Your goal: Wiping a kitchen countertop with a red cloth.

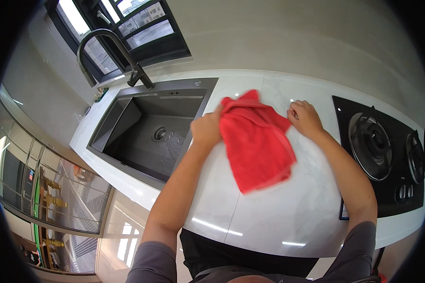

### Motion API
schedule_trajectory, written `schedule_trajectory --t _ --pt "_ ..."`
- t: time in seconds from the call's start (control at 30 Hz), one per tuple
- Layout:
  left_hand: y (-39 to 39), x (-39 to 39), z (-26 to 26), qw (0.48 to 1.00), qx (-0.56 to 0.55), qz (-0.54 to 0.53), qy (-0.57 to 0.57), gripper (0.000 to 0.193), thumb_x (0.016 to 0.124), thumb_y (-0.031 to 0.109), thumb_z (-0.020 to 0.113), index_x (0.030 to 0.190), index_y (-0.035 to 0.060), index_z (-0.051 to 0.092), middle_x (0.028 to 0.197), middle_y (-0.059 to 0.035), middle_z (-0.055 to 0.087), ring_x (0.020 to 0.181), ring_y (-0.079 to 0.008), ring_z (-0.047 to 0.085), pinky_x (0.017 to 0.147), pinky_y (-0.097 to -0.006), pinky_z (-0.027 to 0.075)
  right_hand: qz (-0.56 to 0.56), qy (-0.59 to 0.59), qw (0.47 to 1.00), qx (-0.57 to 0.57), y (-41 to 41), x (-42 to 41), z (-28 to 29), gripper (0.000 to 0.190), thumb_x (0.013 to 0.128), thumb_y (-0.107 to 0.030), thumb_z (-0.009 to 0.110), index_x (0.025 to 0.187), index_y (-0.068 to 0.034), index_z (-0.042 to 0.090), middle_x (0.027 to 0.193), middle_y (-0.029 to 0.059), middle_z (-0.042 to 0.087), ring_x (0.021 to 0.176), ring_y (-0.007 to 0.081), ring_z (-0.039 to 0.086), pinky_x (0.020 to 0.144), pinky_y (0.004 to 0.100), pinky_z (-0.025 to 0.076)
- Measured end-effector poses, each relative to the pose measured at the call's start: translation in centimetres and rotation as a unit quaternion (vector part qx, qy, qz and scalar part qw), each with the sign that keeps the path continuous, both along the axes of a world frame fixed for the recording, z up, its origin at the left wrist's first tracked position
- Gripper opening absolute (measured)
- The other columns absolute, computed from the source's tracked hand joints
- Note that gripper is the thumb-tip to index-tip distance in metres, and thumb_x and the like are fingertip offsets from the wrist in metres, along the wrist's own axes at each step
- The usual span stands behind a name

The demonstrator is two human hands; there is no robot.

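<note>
A red cloth [260, 141], apparently a towel, hangs loosely folded over the white countertop [212, 205], its lower part blurred. My left hand [207, 129] is closed around its upper left edge, close to the right rim of the sink [164, 141]. At the cloth's right corner is my right hand [306, 118], with fingers curled and the corner meeting its thumb side. Its exact grip on that corner is partly hidden by the fingers. The hob lies to the right of this hand.
Water drops lie by the drain [159, 134] in the dark sink. A tall curved faucet [108, 33] rises behind it, before a dark-framed window [141, 32]. The black gas hob [343, 116] has two burners and knobs. Glass-fronted cabinets [74, 205] stand at the lower left.
</note>
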State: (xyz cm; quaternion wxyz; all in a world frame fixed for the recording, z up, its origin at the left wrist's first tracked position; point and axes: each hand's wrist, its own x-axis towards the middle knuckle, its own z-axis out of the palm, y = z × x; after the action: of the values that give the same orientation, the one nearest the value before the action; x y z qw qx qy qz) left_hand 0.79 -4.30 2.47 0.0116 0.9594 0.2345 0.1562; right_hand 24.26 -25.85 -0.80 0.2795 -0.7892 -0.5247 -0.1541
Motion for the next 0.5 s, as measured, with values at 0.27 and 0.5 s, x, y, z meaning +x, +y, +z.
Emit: schedule_trajectory --t 0.27,0.5 --pt "0.6 -0.2 -1.9 0.997 0.004 0.041 -0.072 0.049 0.074 0.019 0.065 0.120 0.0098 0.053 0.080 -0.0207 0.068 0.076 -0.0415 0.067 0.066 -0.0512 0.053 -0.001 0.001 1.000 0.011 0.2 -0.2 -0.3 0.016 0.084 -0.014 0.062 0.072 -0.006 0.055 0.073 0.0092 0.057 0.076 0.0304 0.055 0.073 0.0419 0.044" --pt "-6.8 0.5 0.2 0.968 -0.124 -0.210 0.054 0.047 0.074 0.024 0.067 0.115 0.0103 0.050 0.077 -0.0184 0.067 0.077 -0.0405 0.067 0.064 -0.0502 0.052 0.002 -0.005 1.000 0.000 0.1 -0.1 -0.2 0.015 0.085 -0.012 0.063 0.073 -0.006 0.056 0.074 0.0101 0.057 0.077 0.0319 0.056 0.072 0.0436 0.044"
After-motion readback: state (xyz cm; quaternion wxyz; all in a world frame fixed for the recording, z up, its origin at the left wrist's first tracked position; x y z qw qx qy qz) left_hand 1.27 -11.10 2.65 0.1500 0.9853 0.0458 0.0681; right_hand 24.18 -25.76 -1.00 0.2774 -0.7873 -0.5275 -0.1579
